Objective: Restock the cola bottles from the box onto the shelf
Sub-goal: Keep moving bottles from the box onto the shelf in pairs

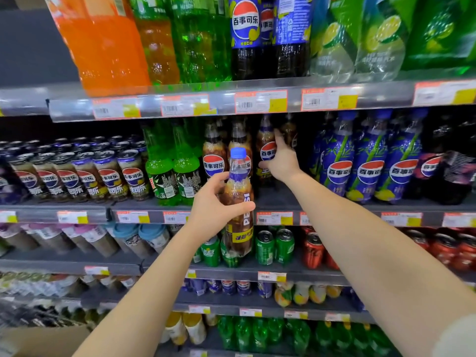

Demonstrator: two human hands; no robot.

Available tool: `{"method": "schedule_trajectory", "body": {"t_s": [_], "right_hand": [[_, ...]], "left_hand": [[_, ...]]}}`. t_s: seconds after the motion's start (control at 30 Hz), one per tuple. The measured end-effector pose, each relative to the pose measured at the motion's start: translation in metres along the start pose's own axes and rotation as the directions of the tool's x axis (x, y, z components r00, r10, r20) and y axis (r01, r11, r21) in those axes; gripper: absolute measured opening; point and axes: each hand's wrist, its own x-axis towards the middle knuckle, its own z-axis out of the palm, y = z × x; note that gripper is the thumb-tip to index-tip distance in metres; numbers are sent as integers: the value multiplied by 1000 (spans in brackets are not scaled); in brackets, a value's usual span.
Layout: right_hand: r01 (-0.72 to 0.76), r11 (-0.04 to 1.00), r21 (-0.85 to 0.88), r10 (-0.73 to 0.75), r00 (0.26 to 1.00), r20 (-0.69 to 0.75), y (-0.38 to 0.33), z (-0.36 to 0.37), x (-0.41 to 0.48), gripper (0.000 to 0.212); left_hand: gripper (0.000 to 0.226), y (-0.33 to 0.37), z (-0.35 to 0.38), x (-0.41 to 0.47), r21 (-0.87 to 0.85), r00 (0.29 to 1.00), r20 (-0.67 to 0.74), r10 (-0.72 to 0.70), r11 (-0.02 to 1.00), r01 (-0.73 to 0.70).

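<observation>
Our left hand (215,204) is wrapped round a cola bottle (239,235), blue cap up and pretty much upright, held in the air just in front of the shelf (280,198). The fingers (219,179) curl round its far side and the thumb lies across the PEPSI label, so it's a proper full grip. The bottle isn't resting on anything; it hangs in front of the cola row and the price strip (274,218) under it.

Our right hand (282,161) reaches further in and grips a second cola bottle (266,150) at the right end of that row, fingers up round its shoulder and thumb below the round logo. We honestly can't tell if its base is fully down on the board.

On the same shelf, two more colas (213,161) stand just left of it, then green bottles (159,166), then a block of cans (103,173) at the far left. Blue-labelled bottles (368,163) stand to the right, with a bare stretch of shelf between them and the colas. One level down there are green cans (274,246) and red cans (313,249). A corner of the cardboard box (43,341) shows at bottom left.
</observation>
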Motion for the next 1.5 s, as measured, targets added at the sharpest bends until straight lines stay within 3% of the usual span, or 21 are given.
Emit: {"method": "schedule_trajectory", "body": {"t_s": [0.27,0.37,0.4,0.5,0.57,0.6,0.67,0.73,0.8,0.87,0.97,1.13,1.3,1.4,1.5], "right_hand": [[-9,1000,4,9,1000,-10,7,8,7,108],[-92,996,2,92,995,-31,5,10,1,107],[-118,993,2,118,990,-75,2,10,-2,97],[-172,981,90,185,970,-158,-13,-3,-24,43],[-195,942,274,186,981,57,-24,-20,-49,27],[-210,914,346,138,965,222,-27,-31,-63,32],[-230,874,427,-14,868,497,-28,-53,-85,51],[-217,863,457,-115,795,596,-25,-67,-97,64],[-166,864,475,-133,835,533,-22,-68,-101,70],[-75,890,450,-110,922,371,-21,-64,-102,71],[-36,922,386,-53,975,217,-11,-65,-101,74],[-68,944,324,38,994,99,10,-66,-88,88],[-113,885,452,83,993,86,4,-67,-63,75],[-49,949,310,50,999,4,2,-57,-43,88],[-86,972,217,99,994,-52,12,-45,-29,95]], "left_hand": [[75,2,-1,8,-32,1000,1,30,999,-30],[80,2,1,12,-45,1000,13,23,999,-22],[80,2,2,14,-47,1000,19,20,999,-20],[85,8,6,21,-53,1000,23,15,999,-14],[82,18,10,24,-72,999,24,25,997,-23],[76,23,12,26,-90,999,23,35,995,-33],[66,35,17,31,-121,998,23,61,991,-58],[64,45,23,38,-124,996,24,87,989,-84],[69,51,31,47,-121,995,16,98,988,-95],[72,56,39,55,-97,995,22,93,991,-91],[75,62,45,62,66,989,79,121,990,-126],[81,63,39,54,258,982,120,143,951,-170],[63,57,39,41,639,957,77,278,724,-262],[58,54,36,38,696,950,79,303,665,-270],[57,47,30,37,709,946,74,315,651,-272]]}}
